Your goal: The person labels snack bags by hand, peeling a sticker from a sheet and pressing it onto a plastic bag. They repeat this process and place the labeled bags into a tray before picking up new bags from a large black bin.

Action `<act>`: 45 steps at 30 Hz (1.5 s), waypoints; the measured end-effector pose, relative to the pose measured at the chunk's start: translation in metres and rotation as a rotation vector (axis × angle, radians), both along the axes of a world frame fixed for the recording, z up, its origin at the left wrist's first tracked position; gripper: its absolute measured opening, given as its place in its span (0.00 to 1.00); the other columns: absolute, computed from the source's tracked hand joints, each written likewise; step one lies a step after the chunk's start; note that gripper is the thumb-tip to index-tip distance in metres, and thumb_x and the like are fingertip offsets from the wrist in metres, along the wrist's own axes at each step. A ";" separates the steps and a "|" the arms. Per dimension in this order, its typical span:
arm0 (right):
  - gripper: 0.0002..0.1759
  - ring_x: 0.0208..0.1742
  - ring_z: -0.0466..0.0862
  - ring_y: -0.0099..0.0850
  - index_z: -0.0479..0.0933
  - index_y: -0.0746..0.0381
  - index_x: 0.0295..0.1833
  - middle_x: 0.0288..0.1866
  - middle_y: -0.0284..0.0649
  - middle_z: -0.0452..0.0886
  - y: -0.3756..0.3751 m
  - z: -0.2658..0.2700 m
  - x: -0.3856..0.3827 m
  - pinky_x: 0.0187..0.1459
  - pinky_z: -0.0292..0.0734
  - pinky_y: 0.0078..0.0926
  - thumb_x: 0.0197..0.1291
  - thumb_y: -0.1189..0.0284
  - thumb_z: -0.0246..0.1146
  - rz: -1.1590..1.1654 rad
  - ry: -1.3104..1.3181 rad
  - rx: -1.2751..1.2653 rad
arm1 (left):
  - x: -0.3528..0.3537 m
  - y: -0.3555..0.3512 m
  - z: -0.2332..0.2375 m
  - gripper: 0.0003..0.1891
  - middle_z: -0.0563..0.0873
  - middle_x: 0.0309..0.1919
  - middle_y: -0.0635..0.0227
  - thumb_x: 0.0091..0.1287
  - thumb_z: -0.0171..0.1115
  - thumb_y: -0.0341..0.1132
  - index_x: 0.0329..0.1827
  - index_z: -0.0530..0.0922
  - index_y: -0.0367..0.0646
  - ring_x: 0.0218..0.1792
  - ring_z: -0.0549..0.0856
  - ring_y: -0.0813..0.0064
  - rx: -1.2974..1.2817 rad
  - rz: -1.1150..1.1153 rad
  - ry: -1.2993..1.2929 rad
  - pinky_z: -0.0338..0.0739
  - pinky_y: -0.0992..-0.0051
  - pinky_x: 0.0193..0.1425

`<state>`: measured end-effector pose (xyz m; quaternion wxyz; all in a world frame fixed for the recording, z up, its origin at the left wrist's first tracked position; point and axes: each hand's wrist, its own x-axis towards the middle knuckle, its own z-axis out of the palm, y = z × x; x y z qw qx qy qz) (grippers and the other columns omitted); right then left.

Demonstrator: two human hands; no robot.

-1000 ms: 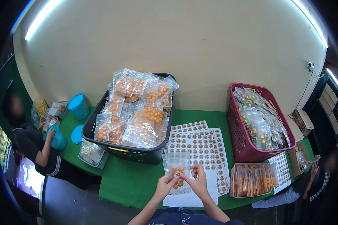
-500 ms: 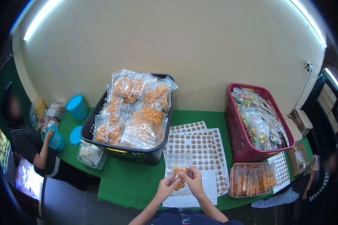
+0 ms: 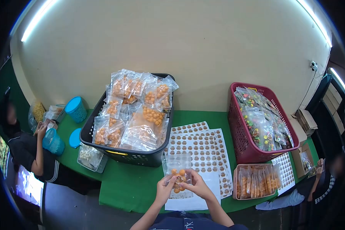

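Observation:
A clear zip bag of orange balls (image 3: 176, 172) is held upright in front of me, a round sticker on its front. My left hand (image 3: 164, 189) grips its left edge, with the thumb at the sticker. On the other side my right hand (image 3: 198, 187) is closed on the bag's right edge, thumb pressed near the sticker's lower part. Under the bag lie sheets of round stickers (image 3: 203, 153); the nearest sheet has a bare white area. Just beyond stands a black basket (image 3: 142, 157) heaped with similar bags of orange balls.
To the right are a maroon basket (image 3: 239, 138) of colourful packets and a tray (image 3: 255, 196) of packed orange snacks. Blue tubs (image 3: 76, 111) and a clear container (image 3: 91, 158) stand left. One person (image 3: 30, 153) works at the left, another (image 3: 318, 184) at the right.
The bag has shifted slightly left and turned its front towards me, so the sticker now shows flat. The person at the left has lifted a hand off the blue tub.

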<state>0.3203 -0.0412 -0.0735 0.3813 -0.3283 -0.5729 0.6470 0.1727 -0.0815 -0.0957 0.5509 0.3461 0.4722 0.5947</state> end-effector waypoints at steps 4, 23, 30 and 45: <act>0.19 0.38 0.78 0.21 0.68 0.68 0.48 0.39 0.37 0.77 0.010 0.013 0.004 0.39 0.73 0.18 0.51 0.75 0.64 -0.013 0.015 -0.043 | -0.001 0.000 0.010 0.16 0.81 0.37 0.66 0.63 0.55 0.31 0.52 0.71 0.33 0.35 0.81 0.80 -0.014 -0.141 -0.009 0.76 0.81 0.41; 0.15 0.38 0.75 0.19 0.70 0.67 0.45 0.38 0.35 0.76 0.002 0.003 -0.006 0.42 0.71 0.16 0.53 0.74 0.63 -0.160 -0.021 0.104 | -0.002 0.006 0.005 0.13 0.82 0.32 0.66 0.61 0.58 0.32 0.44 0.76 0.32 0.33 0.80 0.81 0.070 -0.075 0.145 0.75 0.82 0.36; 0.11 0.38 0.76 0.19 0.71 0.67 0.43 0.36 0.34 0.76 0.002 0.001 -0.005 0.40 0.71 0.16 0.55 0.75 0.61 -0.181 0.119 -0.006 | -0.011 0.006 0.008 0.15 0.81 0.36 0.66 0.62 0.57 0.32 0.48 0.75 0.32 0.36 0.78 0.82 0.158 -0.162 0.469 0.73 0.81 0.41; 0.14 0.41 0.77 0.21 0.70 0.68 0.46 0.39 0.37 0.77 0.003 0.002 -0.005 0.44 0.72 0.18 0.53 0.78 0.61 -0.211 0.109 -0.091 | 0.000 0.001 0.005 0.13 0.82 0.37 0.66 0.60 0.59 0.32 0.45 0.75 0.33 0.37 0.79 0.82 -0.002 -0.208 0.189 0.73 0.81 0.43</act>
